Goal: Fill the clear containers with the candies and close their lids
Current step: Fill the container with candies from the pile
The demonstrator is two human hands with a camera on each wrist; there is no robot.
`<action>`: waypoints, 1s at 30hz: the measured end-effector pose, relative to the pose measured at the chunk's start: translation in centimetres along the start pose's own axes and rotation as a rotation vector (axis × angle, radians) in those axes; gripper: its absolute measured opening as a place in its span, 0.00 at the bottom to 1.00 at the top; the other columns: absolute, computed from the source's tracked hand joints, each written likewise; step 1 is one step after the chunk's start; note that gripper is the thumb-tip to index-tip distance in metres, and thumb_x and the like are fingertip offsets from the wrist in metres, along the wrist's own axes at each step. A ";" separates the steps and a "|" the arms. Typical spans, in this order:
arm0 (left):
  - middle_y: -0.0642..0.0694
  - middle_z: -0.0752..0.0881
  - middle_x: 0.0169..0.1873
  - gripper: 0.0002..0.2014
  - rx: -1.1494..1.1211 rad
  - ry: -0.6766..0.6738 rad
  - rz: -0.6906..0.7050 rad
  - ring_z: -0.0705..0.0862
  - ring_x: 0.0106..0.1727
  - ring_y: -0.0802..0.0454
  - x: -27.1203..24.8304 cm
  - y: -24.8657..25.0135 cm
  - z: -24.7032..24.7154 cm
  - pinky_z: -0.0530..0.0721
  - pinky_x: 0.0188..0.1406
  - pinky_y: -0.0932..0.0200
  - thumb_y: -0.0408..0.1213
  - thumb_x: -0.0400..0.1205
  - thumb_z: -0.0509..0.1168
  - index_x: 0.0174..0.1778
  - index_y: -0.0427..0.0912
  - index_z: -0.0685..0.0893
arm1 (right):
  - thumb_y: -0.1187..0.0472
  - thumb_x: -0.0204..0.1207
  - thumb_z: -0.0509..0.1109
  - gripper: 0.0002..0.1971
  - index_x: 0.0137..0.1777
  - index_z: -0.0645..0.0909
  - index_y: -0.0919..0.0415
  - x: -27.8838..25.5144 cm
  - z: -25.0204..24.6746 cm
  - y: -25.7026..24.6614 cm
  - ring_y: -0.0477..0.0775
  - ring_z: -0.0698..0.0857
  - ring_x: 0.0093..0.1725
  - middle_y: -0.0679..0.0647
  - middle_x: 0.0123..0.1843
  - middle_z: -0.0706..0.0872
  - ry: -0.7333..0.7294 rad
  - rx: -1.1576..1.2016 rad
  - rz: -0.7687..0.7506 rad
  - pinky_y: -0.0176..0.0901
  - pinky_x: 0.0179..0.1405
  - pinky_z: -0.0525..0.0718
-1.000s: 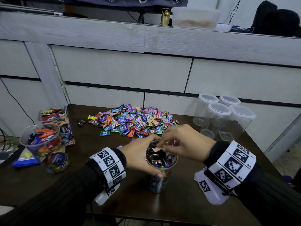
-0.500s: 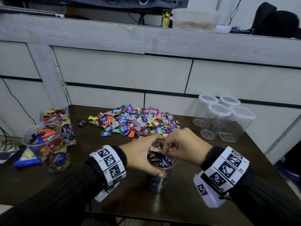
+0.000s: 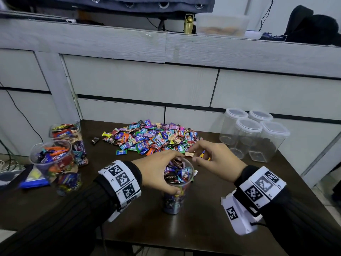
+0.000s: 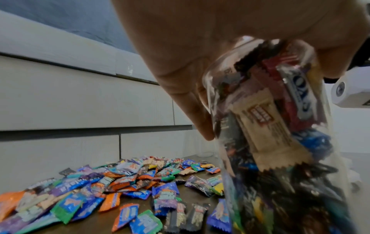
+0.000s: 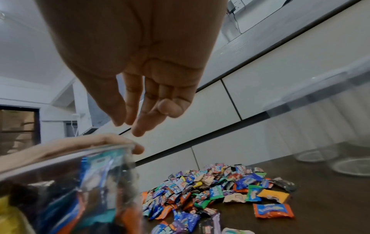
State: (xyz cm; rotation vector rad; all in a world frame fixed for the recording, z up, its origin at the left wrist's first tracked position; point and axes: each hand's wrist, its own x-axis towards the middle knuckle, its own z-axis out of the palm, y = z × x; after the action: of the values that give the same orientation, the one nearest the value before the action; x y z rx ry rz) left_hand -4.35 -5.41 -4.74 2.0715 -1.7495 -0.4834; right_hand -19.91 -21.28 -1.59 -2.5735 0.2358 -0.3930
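A clear round container (image 3: 176, 183), packed with wrapped candies up to its mouth and without a lid, stands on the dark table (image 3: 212, 228). My left hand (image 3: 155, 172) grips its rim from the left, thumb near and fingers far; the left wrist view shows the left hand (image 4: 200, 47) curled round the container (image 4: 270, 126). My right hand (image 3: 217, 159) hovers just right of the rim with fingers relaxed, and the right wrist view shows the right hand (image 5: 140, 95) holding nothing, above the container (image 5: 70, 182). The loose candy pile (image 3: 153, 139) lies just behind.
Two candy-filled open containers (image 3: 53, 163) (image 3: 68, 137) stand at the table's left. Several empty clear containers with lids on (image 3: 249, 133) cluster at the back right. A grey panelled wall (image 3: 166, 85) rises right behind the table. A blue packet (image 3: 33, 182) lies at the left edge.
My right hand has drawn back from the container's mouth, up and to the right toward the pile, now holding nothing. The left hand keeps its grip on the rim.
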 end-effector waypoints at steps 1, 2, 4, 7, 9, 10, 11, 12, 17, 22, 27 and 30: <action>0.54 0.74 0.70 0.46 0.017 -0.010 -0.017 0.74 0.69 0.59 -0.2 -0.2 -0.3 0.73 0.72 0.59 0.55 0.67 0.79 0.78 0.50 0.65 | 0.62 0.75 0.72 0.09 0.54 0.82 0.53 0.0 0.0 0.5 0.47 0.80 0.32 0.44 0.41 0.86 -0.001 0.000 0.031 0.37 0.38 0.78; 0.54 0.74 0.69 0.45 0.030 -0.015 -0.038 0.74 0.68 0.58 -0.5 -0.5 -0.6 0.75 0.71 0.58 0.55 0.67 0.79 0.77 0.50 0.65 | 0.61 0.75 0.72 0.09 0.54 0.81 0.52 -0.1 0.1 1.0 0.48 0.80 0.32 0.44 0.40 0.86 -0.003 -0.009 0.051 0.37 0.38 0.78; 0.53 0.75 0.68 0.44 0.042 -0.004 -0.094 0.76 0.66 0.58 -1.2 -1.4 -1.4 0.77 0.70 0.57 0.55 0.67 0.79 0.76 0.49 0.66 | 0.60 0.75 0.72 0.08 0.51 0.79 0.48 -0.2 0.1 1.8 0.42 0.78 0.30 0.42 0.39 0.85 -0.018 -0.032 0.070 0.28 0.35 0.74; 0.51 0.74 0.69 0.45 0.062 0.046 -0.188 0.76 0.65 0.58 -2.7 -3.4 -2.7 0.77 0.69 0.58 0.55 0.66 0.78 0.77 0.49 0.64 | 0.57 0.75 0.72 0.08 0.50 0.78 0.45 -0.3 0.1 2.6 0.38 0.77 0.31 0.37 0.38 0.82 -0.063 -0.080 0.090 0.23 0.33 0.72; 0.51 0.68 0.73 0.48 0.111 0.048 -0.265 0.74 0.68 0.55 -3.8 -4.9 -3.7 0.77 0.67 0.59 0.55 0.68 0.77 0.81 0.52 0.60 | 0.56 0.76 0.72 0.06 0.51 0.79 0.46 -0.2 0.2 3.1 0.35 0.78 0.32 0.36 0.37 0.81 -0.093 -0.116 0.115 0.25 0.34 0.71; 0.51 0.66 0.74 0.47 0.139 0.042 -0.311 0.73 0.70 0.53 -4.4 -5.6 -4.2 0.78 0.65 0.58 0.56 0.69 0.76 0.81 0.56 0.57 | 0.55 0.76 0.72 0.06 0.51 0.80 0.47 -0.1 0.4 3.5 0.35 0.78 0.33 0.36 0.37 0.80 -0.110 -0.142 0.133 0.26 0.35 0.71; 0.52 0.64 0.75 0.47 0.176 0.040 -0.357 0.73 0.70 0.52 -5.0 -6.3 -4.7 0.79 0.63 0.57 0.58 0.70 0.74 0.81 0.59 0.56 | 0.55 0.76 0.71 0.06 0.52 0.80 0.49 -0.1 0.7 4.0 0.35 0.78 0.35 0.38 0.38 0.81 -0.135 -0.182 0.159 0.30 0.38 0.72; 0.52 0.65 0.75 0.46 0.232 0.049 -0.402 0.74 0.70 0.50 -5.5 -6.8 -5.1 0.80 0.63 0.55 0.60 0.70 0.72 0.81 0.62 0.55 | 0.54 0.76 0.71 0.08 0.54 0.80 0.50 -0.1 1.1 4.7 0.37 0.79 0.38 0.39 0.40 0.82 -0.171 -0.238 0.199 0.33 0.42 0.73; 0.47 0.69 0.73 0.45 0.530 0.080 -0.626 0.77 0.68 0.46 -7.0 -8.9 -6.9 0.75 0.66 0.51 0.70 0.71 0.64 0.82 0.63 0.54 | 0.49 0.75 0.71 0.22 0.66 0.75 0.56 -0.5 4.0 8.3 0.54 0.79 0.65 0.55 0.64 0.81 -0.431 -0.441 0.486 0.40 0.60 0.76; 0.46 0.66 0.79 0.46 0.640 0.039 -0.730 0.71 0.75 0.45 -7.9 -10.5 -8.2 0.73 0.73 0.48 0.72 0.73 0.61 0.84 0.58 0.53 | 0.43 0.71 0.73 0.32 0.72 0.69 0.53 -1.4 6.0 10.1 0.58 0.74 0.70 0.57 0.70 0.71 -0.460 -0.453 0.630 0.47 0.65 0.77; 0.48 0.54 0.85 0.46 0.752 -0.030 -0.765 0.59 0.83 0.47 -8.1 -11.2 -8.8 0.60 0.81 0.44 0.65 0.75 0.64 0.85 0.56 0.48 | 0.44 0.70 0.74 0.34 0.74 0.67 0.52 -1.5 6.6 10.6 0.59 0.71 0.70 0.56 0.69 0.70 -0.422 -0.445 0.641 0.49 0.65 0.77; 0.48 0.52 0.86 0.48 0.694 -0.043 -0.762 0.59 0.84 0.47 -8.1 -11.4 -9.0 0.63 0.81 0.44 0.63 0.75 0.67 0.85 0.55 0.47 | 0.44 0.70 0.74 0.34 0.74 0.67 0.52 -1.6 6.6 10.8 0.59 0.71 0.70 0.56 0.69 0.70 -0.416 -0.438 0.638 0.49 0.65 0.76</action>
State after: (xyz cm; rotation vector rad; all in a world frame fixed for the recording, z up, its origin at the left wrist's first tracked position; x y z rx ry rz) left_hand 8.52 4.91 -2.52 3.2440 -1.1671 -0.0989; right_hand -20.26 -26.97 -13.02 -2.7182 1.0384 0.4716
